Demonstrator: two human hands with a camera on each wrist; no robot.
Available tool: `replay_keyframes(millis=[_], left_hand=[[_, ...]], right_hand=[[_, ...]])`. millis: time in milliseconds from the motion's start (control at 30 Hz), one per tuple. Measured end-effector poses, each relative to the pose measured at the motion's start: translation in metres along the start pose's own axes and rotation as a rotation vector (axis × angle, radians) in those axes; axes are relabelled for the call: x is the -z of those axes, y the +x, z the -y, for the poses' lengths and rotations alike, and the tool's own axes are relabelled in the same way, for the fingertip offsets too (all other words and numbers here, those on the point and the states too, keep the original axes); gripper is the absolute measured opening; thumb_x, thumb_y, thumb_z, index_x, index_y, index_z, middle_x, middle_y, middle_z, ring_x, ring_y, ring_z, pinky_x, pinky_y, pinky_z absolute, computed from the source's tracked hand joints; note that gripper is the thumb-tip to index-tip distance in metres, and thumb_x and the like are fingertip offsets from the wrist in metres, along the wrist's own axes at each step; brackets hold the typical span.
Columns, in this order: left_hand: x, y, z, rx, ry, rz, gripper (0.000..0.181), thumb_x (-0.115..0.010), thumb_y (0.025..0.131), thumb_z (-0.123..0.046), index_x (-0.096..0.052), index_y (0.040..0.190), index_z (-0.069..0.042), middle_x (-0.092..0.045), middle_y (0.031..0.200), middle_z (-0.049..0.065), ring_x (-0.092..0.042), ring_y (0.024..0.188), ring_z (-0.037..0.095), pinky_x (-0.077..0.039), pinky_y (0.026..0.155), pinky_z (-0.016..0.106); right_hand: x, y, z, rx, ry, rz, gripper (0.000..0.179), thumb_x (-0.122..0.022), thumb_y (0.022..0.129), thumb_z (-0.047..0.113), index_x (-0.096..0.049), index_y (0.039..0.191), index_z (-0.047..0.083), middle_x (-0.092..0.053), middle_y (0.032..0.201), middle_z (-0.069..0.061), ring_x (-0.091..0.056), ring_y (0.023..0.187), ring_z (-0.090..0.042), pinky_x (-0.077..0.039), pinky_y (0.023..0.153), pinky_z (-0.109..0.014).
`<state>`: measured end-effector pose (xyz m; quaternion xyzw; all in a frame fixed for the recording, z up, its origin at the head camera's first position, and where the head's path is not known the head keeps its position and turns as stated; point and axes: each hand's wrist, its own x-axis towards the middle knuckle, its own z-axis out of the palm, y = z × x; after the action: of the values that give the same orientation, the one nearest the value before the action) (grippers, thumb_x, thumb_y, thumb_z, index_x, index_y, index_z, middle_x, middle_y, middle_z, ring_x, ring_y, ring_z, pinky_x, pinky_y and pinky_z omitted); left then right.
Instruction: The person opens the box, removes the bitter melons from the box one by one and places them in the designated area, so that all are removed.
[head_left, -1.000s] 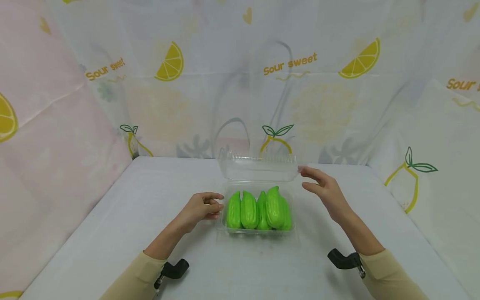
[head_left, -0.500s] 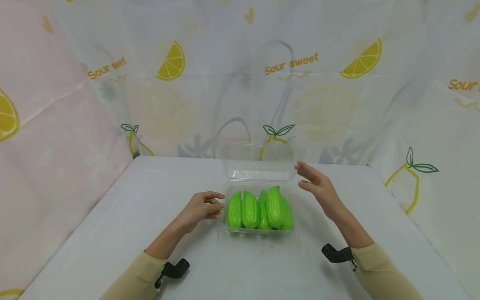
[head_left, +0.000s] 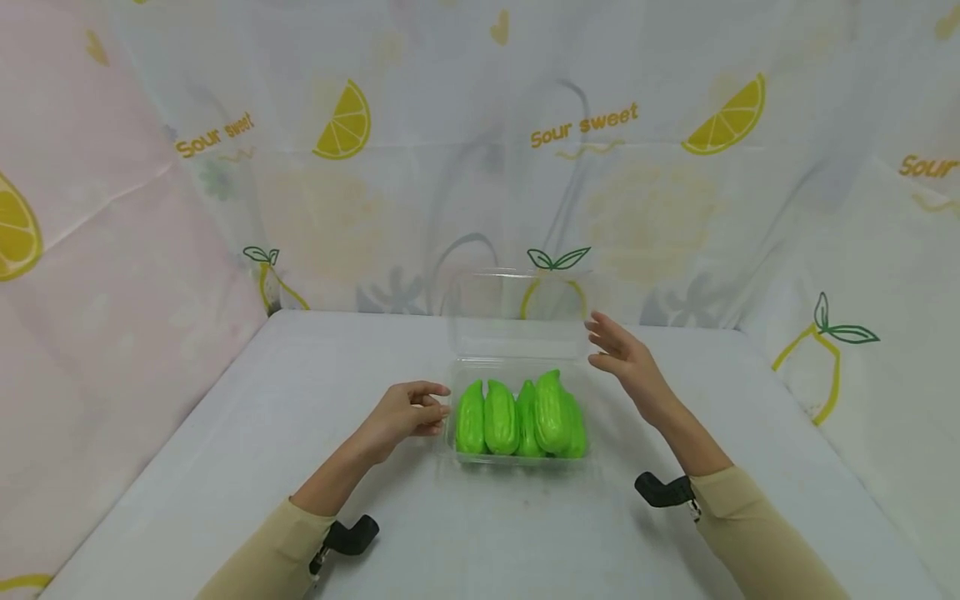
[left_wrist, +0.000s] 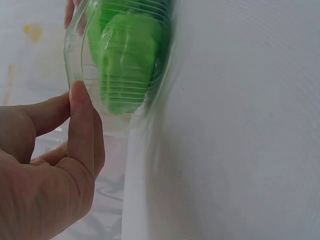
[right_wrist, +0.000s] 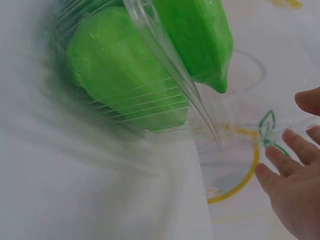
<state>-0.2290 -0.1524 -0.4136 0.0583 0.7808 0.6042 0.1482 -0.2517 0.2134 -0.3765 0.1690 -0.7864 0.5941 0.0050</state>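
1. Left hand [head_left: 401, 419], bare: thumb and curled forefinger pinching the left rim of a clear, ribbed plastic tray [head_left: 517, 460].
2. Right hand [head_left: 633, 367], bare: fingers mostly straight and parted, nothing visibly gripped, beside the right edge of a clear plastic lid [head_left: 517, 337]; contact cannot be told.
3. Step in hand, as judged: tray steadied, lid attended to. Next move seems to call for a light right-hand touch at the lid's edge, the left bracing the tray against sliding.
4. Container: tray and lid, apparently joined along the far edge; lid raised, contents exposed.
5. Contents: five glossy green, ridged, tapered pods [head_left: 501, 419] visible, side by side within the tray.
6. Support: white table [head_left: 225, 450].
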Motion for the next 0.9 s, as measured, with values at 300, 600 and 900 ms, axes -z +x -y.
replay_keyframes(millis=[300,600,900], left_hand=[[0.001,-0.001,0.000,-0.009,-0.015,-0.009,0.042,-0.068,0.093,-0.009,-0.057,0.132,0.004,-0.063,0.093,0.008,-0.065,0.070,0.010,-0.061,0.068,0.025],[-0.002,-0.001,-0.001,0.007,-0.018,-0.022,0.041,-0.068,0.093,-0.008,-0.058,0.131,0.004,-0.062,0.092,0.008,-0.064,0.069,0.010,-0.060,0.067,0.024],[-0.003,-0.002,0.000,0.005,-0.023,-0.024,0.041,-0.068,0.093,-0.008,-0.058,0.131,0.004,-0.062,0.092,0.007,-0.064,0.069,0.010,-0.061,0.068,0.025]], right_hand=[[0.001,0.011,-0.003,-0.016,0.045,0.048,0.070,-0.049,0.102,0.004,-0.012,0.160,0.010,-0.021,0.163,-0.022,-0.023,0.150,-0.043,-0.022,0.120,-0.062],[0.004,0.018,-0.007,-0.066,0.073,0.097,0.071,-0.048,0.103,0.010,-0.007,0.161,0.013,-0.016,0.164,-0.022,-0.026,0.148,-0.045,-0.021,0.121,-0.061],[0.004,0.024,-0.008,-0.108,0.088,0.113,0.069,-0.044,0.103,0.006,-0.004,0.160,0.005,-0.014,0.164,-0.025,-0.023,0.148,-0.047,-0.019,0.122,-0.061]])
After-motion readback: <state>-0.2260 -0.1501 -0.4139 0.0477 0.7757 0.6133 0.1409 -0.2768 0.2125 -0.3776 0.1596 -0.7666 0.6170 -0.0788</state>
